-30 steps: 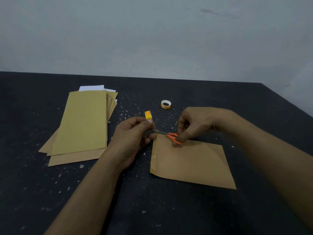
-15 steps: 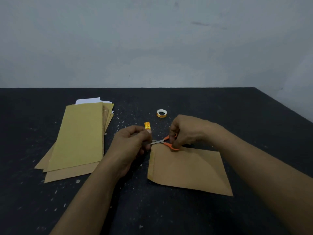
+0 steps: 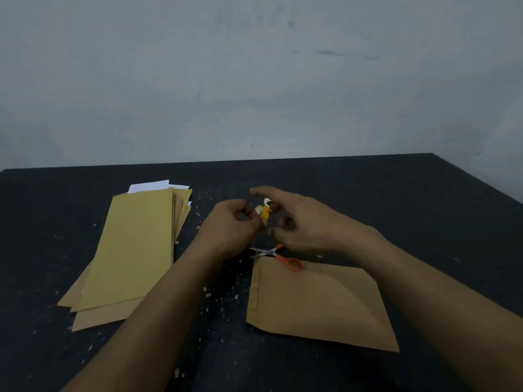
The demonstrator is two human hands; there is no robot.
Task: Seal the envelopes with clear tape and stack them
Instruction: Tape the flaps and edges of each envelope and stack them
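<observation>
Left grip is pinching the tape strip just above the worktop. Right grip is loose, fingers spread, holding nothing. The envelope lies flat right below them, with the scissors at its far edge. I'd grab the free end, pull it taut so it can't curl, then press it across the flap.

A dark, white-flecked tabletop runs back to a plain, pale grey-blue wall with faint scuff marks, all in dim, even light.
</observation>
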